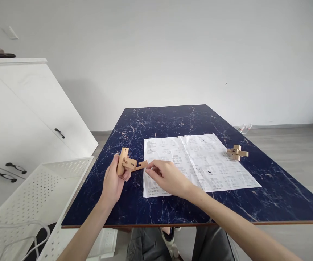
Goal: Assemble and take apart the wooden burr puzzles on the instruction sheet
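My left hand (pixel 116 178) is closed around joined wooden puzzle pieces (pixel 123 159); one piece stands upright with a "2" on it, and another, also numbered, crosses it. My right hand (pixel 167 176) pinches the right end of a notched wooden puzzle piece (pixel 141 165) between thumb and forefinger. That piece's other end meets or lies close to the pieces in my left hand; whether they interlock I cannot tell. Beneath my right hand lies a creased instruction sheet (pixel 200 156) with small printed diagrams.
An assembled wooden puzzle (pixel 237 152) sits at the sheet's right edge on the dark blue marbled table (pixel 161 121). Left of the table stand a white cabinet (pixel 36 108) and a white perforated basket (pixel 31 192) with a pale cable. A clear plastic bottle (pixel 244 128) shows beyond the right edge.
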`<state>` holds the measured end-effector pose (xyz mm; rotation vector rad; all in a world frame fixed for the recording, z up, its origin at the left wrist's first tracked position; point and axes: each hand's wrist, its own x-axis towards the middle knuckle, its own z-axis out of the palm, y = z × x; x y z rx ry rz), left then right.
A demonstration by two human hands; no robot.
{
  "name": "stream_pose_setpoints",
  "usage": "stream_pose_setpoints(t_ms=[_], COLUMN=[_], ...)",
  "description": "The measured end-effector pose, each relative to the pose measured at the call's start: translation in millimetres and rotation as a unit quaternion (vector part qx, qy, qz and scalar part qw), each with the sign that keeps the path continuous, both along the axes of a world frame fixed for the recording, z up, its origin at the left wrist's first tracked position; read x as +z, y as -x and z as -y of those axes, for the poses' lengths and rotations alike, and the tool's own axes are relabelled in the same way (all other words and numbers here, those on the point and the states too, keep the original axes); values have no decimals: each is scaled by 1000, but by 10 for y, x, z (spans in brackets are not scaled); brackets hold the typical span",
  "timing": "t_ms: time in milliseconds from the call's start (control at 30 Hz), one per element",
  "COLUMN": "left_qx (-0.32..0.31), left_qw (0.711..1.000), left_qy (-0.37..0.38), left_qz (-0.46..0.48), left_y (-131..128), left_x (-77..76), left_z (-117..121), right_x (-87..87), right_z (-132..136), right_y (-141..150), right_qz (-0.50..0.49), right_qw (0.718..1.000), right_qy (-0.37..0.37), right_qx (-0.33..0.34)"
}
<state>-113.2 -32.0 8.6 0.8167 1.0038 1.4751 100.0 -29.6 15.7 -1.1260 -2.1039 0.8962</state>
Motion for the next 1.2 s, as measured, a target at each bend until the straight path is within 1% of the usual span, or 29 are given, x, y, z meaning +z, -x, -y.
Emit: stream_pose_setpoints(t_ms=[67,133,233,367,467,567,633,700,767,800,833,867,900,933,967,1033,1100,1200], left_qx=[-1,-6,0,6,17,20,17,10,5,4,4,5,7,5,-2,-33,-72,-96], left_qw=[999,997,996,995,995,996,997,998,999,999,999,999,999,998,998,997,995,991], left_qy=[23,45,63,87,94,84,69,54,44,42,42,45,49,54,59,65,66,81], left_qz=[41,65,70,54,41,17,-2,-18,-31,-34,-34,-30,-22,-11,-1,17,26,39], left_y=[38,50,46,30,11,-6,-9,-5,5,10,13,12,5,-10,-34,-106,-200,-328], left_x=[0,-9,-34,-54,-46,-39,-45,-58,-73,-80,-87,-93,-100,-106,-112,-119,-117,-88], left_z=[-19,-27,-31,-31,-25,-7,13,34,46,48,46,42,38,36,37,58,102,187], right_x=[-123,-227,-318,-342,-329,-311,-291,-253,-188,-145,-98,-48,3,50,93,155,183,179], right_z=[-132,-254,-406,-515,-507,-444,-398,-358,-316,-289,-257,-219,-174,-126,-77,17,91,162], right_y=[124,229,324,379,424,457,434,351,210,125,39,-43,-114,-172,-213,-248,-241,-233], right_qz=[73,131,183,206,212,209,200,191,168,139,33,-78,-175,-253,-299,-333,-341,-352], right_qw=[993,983,975,971,970,971,974,976,981,985,995,993,979,961,943,921,910,904], right_qy=[-88,-126,-126,-122,-119,-115,-102,-79,-47,-31,12,52,88,114,144,187,211,219], right_qx=[-35,-24,-21,-7,-10,-23,-37,-60,-89,-98,-94,-78,-47,-13,28,74,102,107])
